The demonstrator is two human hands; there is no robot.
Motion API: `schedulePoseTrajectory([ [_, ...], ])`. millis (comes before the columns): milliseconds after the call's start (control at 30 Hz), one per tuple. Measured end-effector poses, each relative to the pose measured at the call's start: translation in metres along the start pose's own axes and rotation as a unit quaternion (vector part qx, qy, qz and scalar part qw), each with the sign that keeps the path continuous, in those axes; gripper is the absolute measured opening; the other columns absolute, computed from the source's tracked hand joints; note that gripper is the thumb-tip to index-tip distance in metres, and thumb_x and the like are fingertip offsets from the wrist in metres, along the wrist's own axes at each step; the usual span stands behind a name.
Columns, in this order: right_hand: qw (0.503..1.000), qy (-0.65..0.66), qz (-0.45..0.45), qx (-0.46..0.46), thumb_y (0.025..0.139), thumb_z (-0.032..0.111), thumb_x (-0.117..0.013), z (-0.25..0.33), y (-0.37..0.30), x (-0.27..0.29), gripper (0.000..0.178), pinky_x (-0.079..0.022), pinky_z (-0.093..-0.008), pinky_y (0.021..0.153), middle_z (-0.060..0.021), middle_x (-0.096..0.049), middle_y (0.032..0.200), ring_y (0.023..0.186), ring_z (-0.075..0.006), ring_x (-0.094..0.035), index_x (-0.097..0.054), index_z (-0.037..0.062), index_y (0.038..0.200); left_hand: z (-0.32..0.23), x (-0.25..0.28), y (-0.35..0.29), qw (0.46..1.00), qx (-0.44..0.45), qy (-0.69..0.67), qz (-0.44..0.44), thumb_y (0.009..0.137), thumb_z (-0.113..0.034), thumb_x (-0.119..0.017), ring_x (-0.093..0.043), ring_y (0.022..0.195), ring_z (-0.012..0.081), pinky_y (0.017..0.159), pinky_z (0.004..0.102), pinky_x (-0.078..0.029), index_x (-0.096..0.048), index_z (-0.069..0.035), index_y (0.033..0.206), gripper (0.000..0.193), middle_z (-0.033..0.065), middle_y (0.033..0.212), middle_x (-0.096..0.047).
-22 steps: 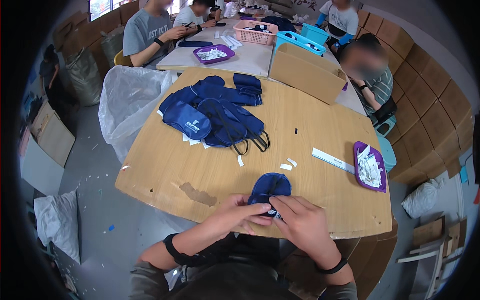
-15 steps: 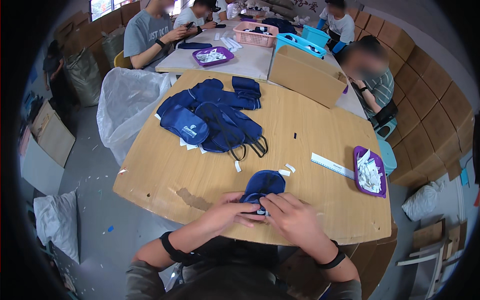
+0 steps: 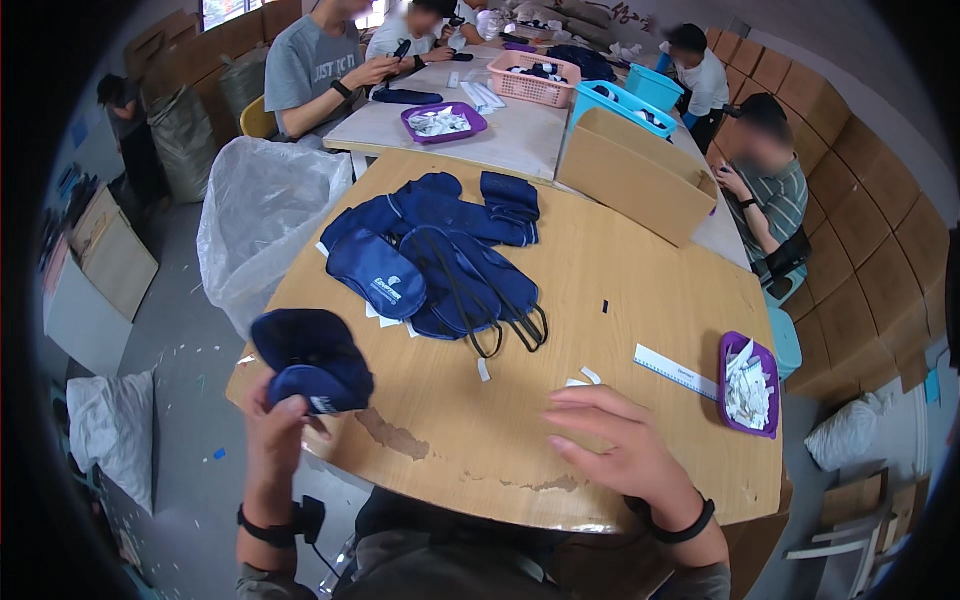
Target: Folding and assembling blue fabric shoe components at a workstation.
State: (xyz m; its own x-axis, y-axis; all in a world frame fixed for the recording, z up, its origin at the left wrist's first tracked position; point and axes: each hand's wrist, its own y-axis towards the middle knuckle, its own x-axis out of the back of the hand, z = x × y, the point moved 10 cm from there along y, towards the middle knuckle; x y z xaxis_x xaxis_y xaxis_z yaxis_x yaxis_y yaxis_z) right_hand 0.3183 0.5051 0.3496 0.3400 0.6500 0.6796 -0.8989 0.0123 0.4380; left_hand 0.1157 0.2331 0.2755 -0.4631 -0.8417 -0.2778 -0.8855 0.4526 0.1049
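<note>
At the table's left edge my left hand [image 3: 274, 425] grips a folded navy satin eye mask [image 3: 318, 372] by its lower part, with the thumb on top. My right hand [image 3: 612, 438] hovers over the front right of the table, holding nothing, its fingers stretched out and apart. Farther back lies a heap of navy eye masks [image 3: 375, 272] with black elastic straps [image 3: 490, 318]. Small white labels [image 3: 484, 370] lie loose between the heap and my right hand.
A purple basket [image 3: 748, 432] of white labels stands at the right beside a white ruler [image 3: 672, 371]. An open cardboard box [image 3: 635, 178] stands beyond. A clear plastic bag [image 3: 245, 215] hangs at the table's left. Several people sit around the farther tables.
My left hand has carried the eye mask from the table's front middle to its left edge. My right hand has let go of it and moved slightly right, fingers opened.
</note>
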Motion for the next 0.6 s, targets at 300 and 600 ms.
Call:
schedulePoseTrajectory([
  [300, 0.983, -0.051, -0.05, -0.169, 0.074, -0.001, -0.077, -0.002, -0.017, 0.097, 0.021, -0.056, -0.0319, 0.08, -0.0119, -0.068, 0.111, 0.089, -0.0218, -0.069, -0.076, 0.0008, 0.095, -0.087, 0.086, -0.025, 0.936, -0.26, 0.239, -0.01, 0.071, -0.026, -0.078, -0.058, 0.117, 0.0308, 0.102, 0.0409, -0.049, -0.047, -0.001, 0.134, 0.074, 0.0159, 0.126, -0.053],
  [600, 0.975, -0.088, -0.077, -0.191, 0.071, -0.005, -0.072, 0.007, -0.011, 0.132, 0.017, -0.052, -0.0297, 0.074, -0.014, -0.068, 0.105, 0.084, -0.022, -0.067, -0.073, -0.0025, 0.087, -0.167, 0.119, -0.03, 0.931, -0.203, 0.275, -0.129, 0.066, -0.028, -0.085, -0.065, 0.087, 0.0178, 0.082, 0.0291, -0.051, -0.059, 0.005, 0.12, 0.068, 0.0106, 0.102, -0.066],
])
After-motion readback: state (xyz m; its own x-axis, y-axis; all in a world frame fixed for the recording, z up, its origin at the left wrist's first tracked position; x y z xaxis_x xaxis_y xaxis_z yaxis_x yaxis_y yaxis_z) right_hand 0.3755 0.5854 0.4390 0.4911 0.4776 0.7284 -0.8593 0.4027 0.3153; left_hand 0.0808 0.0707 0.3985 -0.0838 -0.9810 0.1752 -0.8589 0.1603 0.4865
